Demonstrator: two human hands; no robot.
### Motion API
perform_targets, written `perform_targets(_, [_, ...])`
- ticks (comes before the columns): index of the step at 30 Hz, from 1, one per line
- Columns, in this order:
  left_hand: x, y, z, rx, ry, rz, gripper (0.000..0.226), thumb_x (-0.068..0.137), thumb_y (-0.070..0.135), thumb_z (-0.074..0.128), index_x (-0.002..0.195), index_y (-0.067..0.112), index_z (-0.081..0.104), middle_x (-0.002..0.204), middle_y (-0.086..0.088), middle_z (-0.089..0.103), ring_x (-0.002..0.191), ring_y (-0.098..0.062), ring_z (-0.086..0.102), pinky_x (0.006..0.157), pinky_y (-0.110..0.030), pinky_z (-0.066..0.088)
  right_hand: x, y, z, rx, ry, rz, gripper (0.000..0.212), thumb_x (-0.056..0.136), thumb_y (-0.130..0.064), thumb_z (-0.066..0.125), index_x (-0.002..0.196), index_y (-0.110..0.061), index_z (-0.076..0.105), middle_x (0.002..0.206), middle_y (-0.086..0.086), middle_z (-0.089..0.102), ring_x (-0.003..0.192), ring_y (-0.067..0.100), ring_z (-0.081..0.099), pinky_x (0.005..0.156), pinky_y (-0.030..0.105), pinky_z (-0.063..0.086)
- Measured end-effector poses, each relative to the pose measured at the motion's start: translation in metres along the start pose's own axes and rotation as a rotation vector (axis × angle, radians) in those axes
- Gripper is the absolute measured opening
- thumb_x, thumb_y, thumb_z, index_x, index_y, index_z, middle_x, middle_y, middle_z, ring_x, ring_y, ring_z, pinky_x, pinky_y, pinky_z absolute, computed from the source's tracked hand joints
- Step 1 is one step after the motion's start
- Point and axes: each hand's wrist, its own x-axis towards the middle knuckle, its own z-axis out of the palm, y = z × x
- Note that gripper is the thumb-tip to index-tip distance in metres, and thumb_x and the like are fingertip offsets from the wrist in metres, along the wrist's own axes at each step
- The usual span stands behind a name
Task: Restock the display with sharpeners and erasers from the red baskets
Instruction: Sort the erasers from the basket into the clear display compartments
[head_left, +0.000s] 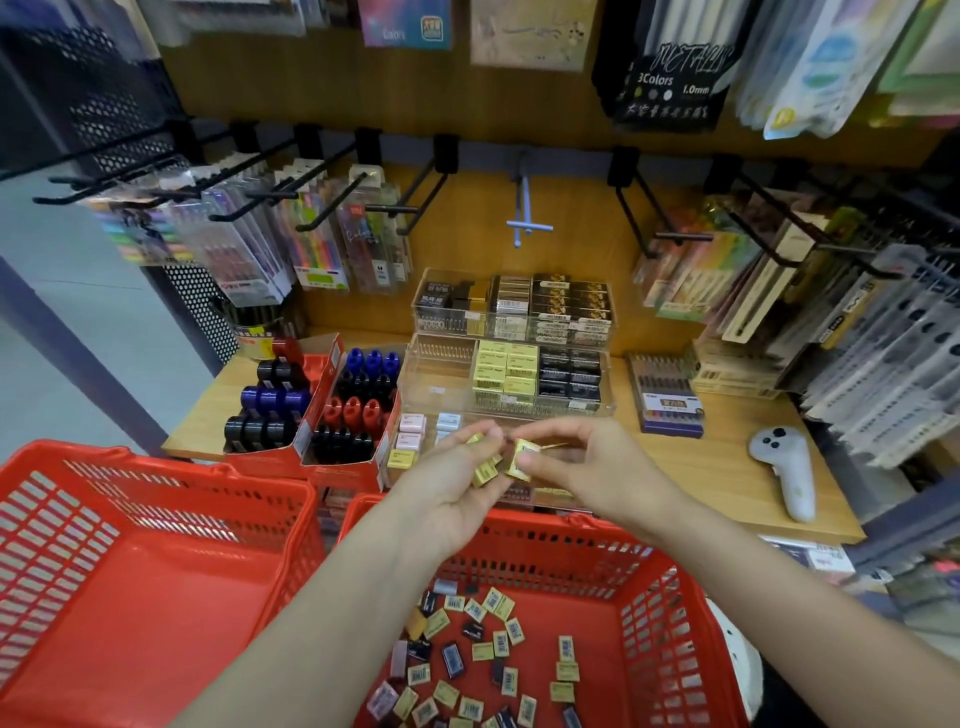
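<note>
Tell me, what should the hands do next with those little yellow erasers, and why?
Probably the right hand should set its yellow eraser into the clear tray, beside the yellow stack. The left hand holds more, and part of that tray looks bare.

**Erasers and sharpeners at the display**

Small yellow wrapped erasers sit clustered between both hands above the right red slatted plastic basket, whose floor holds scattered loose erasers. Barrel-shaped black, blue and red sharpeners fill red cardboard trays.
</note>
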Motion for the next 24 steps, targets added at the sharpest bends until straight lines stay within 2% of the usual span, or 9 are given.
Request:
perform_targets(1, [-0.001,0.001,-0.001,-0.009,0.003,0.001,0.015,0.09,-0.001,0.061,0.103,0.005,0.065,0.084,-0.015,0.072,0.08,-0.021,0.069,0.065,-0.032,0.058,-0.001,-0.001,-0.001,-0.036,0.042,-0.032,0.019,0.083,-0.017,0.078,0.1,-0.025,0.075,0.098,-0.005,0.075,0.083,0.015,0.072,0.078,0.034,0.06])
perform_targets(3, [-0.001,0.002,-0.001,-0.036,0.032,0.0,0.015,0.089,-0.002,0.062,0.103,0.003,0.064,0.104,-0.018,0.066,0.086,-0.023,0.066,0.065,-0.033,0.059,-0.002,-0.003,-0.003,-0.053,0.139,-0.103,0.018,0.078,-0.015,0.081,0.089,-0.029,0.074,0.092,-0.009,0.073,0.076,0.017,0.07,0.065,0.022,0.057])
perform_targets(6, [-0.004,0.005,0.001,-0.049,0.039,-0.012,0.017,0.084,0.004,0.069,0.1,0.001,0.065,0.125,-0.018,0.054,0.088,-0.02,0.061,0.057,-0.026,0.059,-0.003,-0.005,-0.006,0.01,0.244,-0.23,0.026,0.074,-0.009,0.083,0.082,-0.032,0.073,0.09,-0.014,0.072,0.075,0.01,0.068,0.069,0.016,0.054])
perform_targets(8, [-0.007,0.004,0.005,-0.044,-0.023,-0.05,0.036,0.074,0.015,0.075,0.105,0.0,0.065,0.12,-0.016,0.058,0.083,-0.017,0.057,0.055,-0.023,0.056,-0.004,-0.006,-0.004,0.052,0.252,-0.311,0.029,0.073,-0.003,0.082,0.084,-0.028,0.075,0.095,-0.012,0.071,0.082,0.004,0.068,0.074,0.015,0.054])
perform_targets(11, [-0.007,0.004,0.01,-0.038,-0.081,-0.078,0.046,0.07,0.027,0.076,0.106,0.001,0.066,0.087,-0.013,0.065,0.069,-0.015,0.056,0.05,-0.021,0.051,-0.003,-0.003,-0.003,0.125,0.288,-0.325,0.026,0.071,0.002,0.083,0.081,-0.022,0.076,0.096,-0.005,0.071,0.089,0.008,0.07,0.078,0.017,0.056])
perform_targets(13, [-0.006,0.007,0.011,-0.019,-0.128,-0.079,0.039,0.072,0.031,0.076,0.099,0.002,0.072,0.073,-0.009,0.066,0.062,-0.013,0.056,0.048,-0.019,0.049,-0.001,-0.003,-0.003,0.15,0.311,-0.314,0.022,0.069,0.002,0.084,0.078,-0.016,0.077,0.096,-0.001,0.071,0.089,0.007,0.07,0.078,0.017,0.055])
perform_targets(17, [-0.006,0.012,0.008,0.102,-0.177,-0.015,0.034,0.074,0.024,0.076,0.1,0.003,0.074,0.09,-0.009,0.066,0.069,-0.012,0.056,0.052,-0.018,0.049,0.002,-0.004,-0.003,0.225,0.274,-0.265,0.016,0.066,-0.008,0.086,0.077,-0.01,0.076,0.093,0.002,0.074,0.087,0.011,0.072,0.075,0.017,0.055])
perform_targets(20, [-0.008,0.016,0.006,0.215,-0.132,0.034,0.03,0.083,0.024,0.072,0.107,0.005,0.071,0.09,-0.006,0.063,0.07,-0.01,0.054,0.055,-0.017,0.05,0.002,-0.008,-0.005,0.373,0.195,-0.124,0.027,0.065,-0.023,0.083,0.082,-0.008,0.069,0.094,0.005,0.075,0.086,0.019,0.073,0.075,0.024,0.057])
perform_targets(24, [-0.011,0.017,0.009,0.335,-0.096,0.046,0.028,0.084,0.024,0.072,0.107,0.007,0.071,0.081,-0.003,0.06,0.069,-0.01,0.053,0.057,-0.017,0.051,0.009,-0.005,-0.009,0.445,0.1,0.115,0.041,0.065,-0.018,0.083,0.102,-0.008,0.067,0.093,0.011,0.074,0.082,0.02,0.073,0.072,0.024,0.058])
